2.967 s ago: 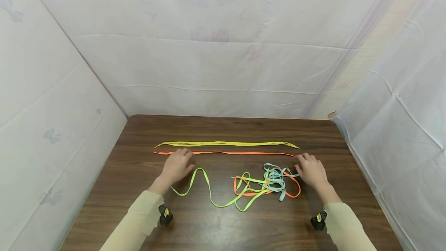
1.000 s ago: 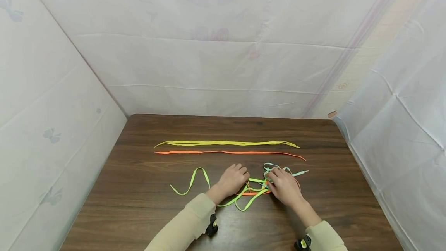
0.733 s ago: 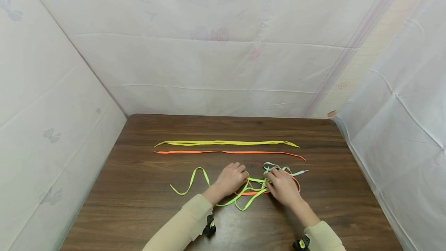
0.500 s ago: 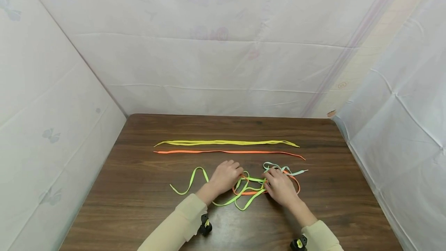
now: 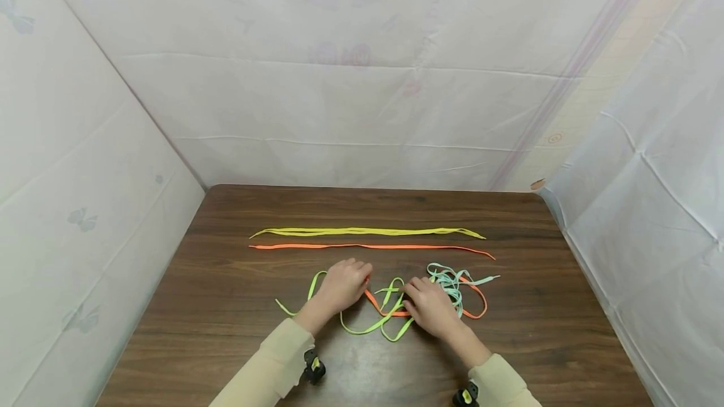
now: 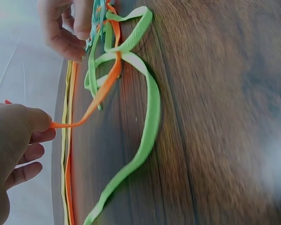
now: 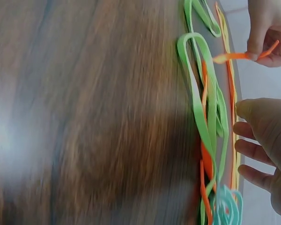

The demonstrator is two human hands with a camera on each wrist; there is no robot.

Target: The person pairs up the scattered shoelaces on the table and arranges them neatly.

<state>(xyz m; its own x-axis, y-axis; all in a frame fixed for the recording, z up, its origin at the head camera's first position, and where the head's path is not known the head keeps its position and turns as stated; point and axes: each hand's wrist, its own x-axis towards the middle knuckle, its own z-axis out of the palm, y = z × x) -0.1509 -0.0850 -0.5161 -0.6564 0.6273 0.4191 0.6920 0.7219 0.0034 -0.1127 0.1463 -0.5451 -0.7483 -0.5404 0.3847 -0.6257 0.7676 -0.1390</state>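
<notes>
In the head view, my left hand (image 5: 339, 286) pinches one end of an orange shoelace (image 6: 93, 106) between thumb and forefinger. A short tip sticks out past the fingers. The lace runs down from there into a loose tangle with a lime green shoelace (image 5: 362, 332) and a light blue shoelace (image 5: 450, 286). Over the tangle's middle hovers my right hand (image 5: 431, 308). Its fingers are relaxed and apart in the right wrist view, with nothing seen between them. Part of the green and orange laces is hidden beneath that hand.
Farther back, a bundle of yellow shoelaces (image 5: 362, 231) lies straight across the brown wooden table (image 5: 170, 331). A second orange shoelace (image 5: 396, 246) lies parallel just in front of it. White sheeting (image 5: 339, 112) stands behind and at both sides.
My left hand has come off the straight orange lace, taken the tangled one's end and drawn it leftward. My right hand moved onto the tangle, then left, uncovering the light blue lace.
</notes>
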